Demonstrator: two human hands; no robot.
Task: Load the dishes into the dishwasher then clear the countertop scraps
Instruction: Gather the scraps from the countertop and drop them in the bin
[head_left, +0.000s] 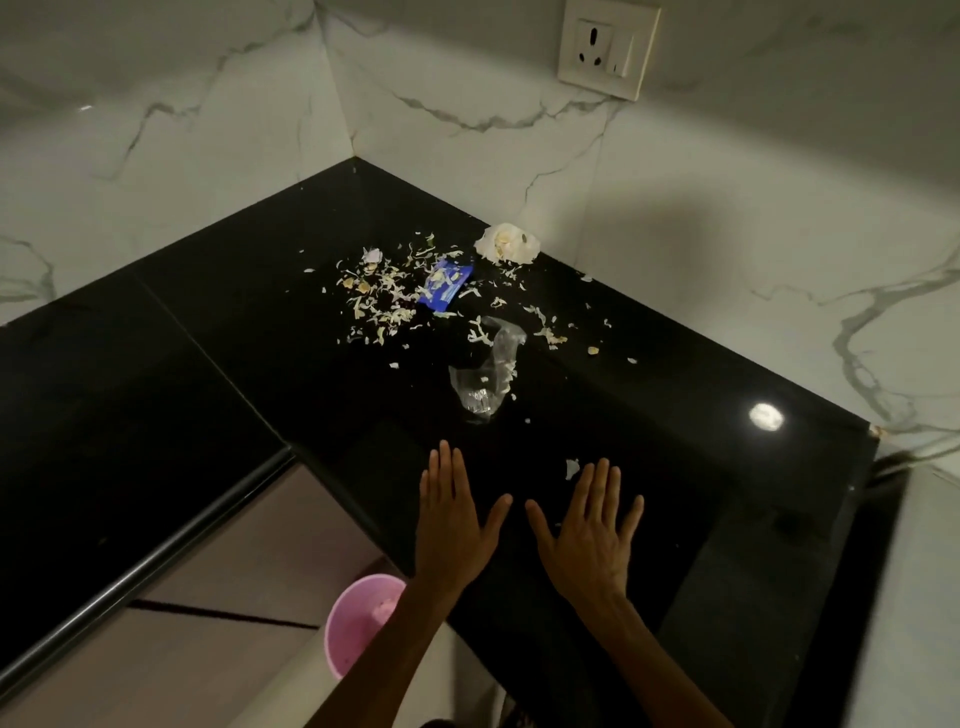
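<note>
Scraps (384, 296) lie strewn on the black countertop (218, 322) toward its back corner, where the two marble walls meet, and none has been gathered yet; no dishes or dishwasher are in view, so the step in hand looks to be the clearing. At the left of the litter is a thick patch of pale vegetable shreds; just right of it lies a blue wrapper (445, 285), and nearer the front edge a crumpled clear plastic piece (485, 374). Against the right wall sits a larger whitish peel (508, 243), with stray flecks trailing on to the right. Below the front edge, on the floor, a pink bin (358, 621) stands ready. The left hand (454, 525) and the right hand (589, 530) are both flat, fingers spread, holding nothing, near the front edge and well apart from the main litter; one lone flake (571, 467) lies just beyond the right fingertips. The next move probably calls for reaching back and sweeping the litter forward to the edge above the bin.
</note>
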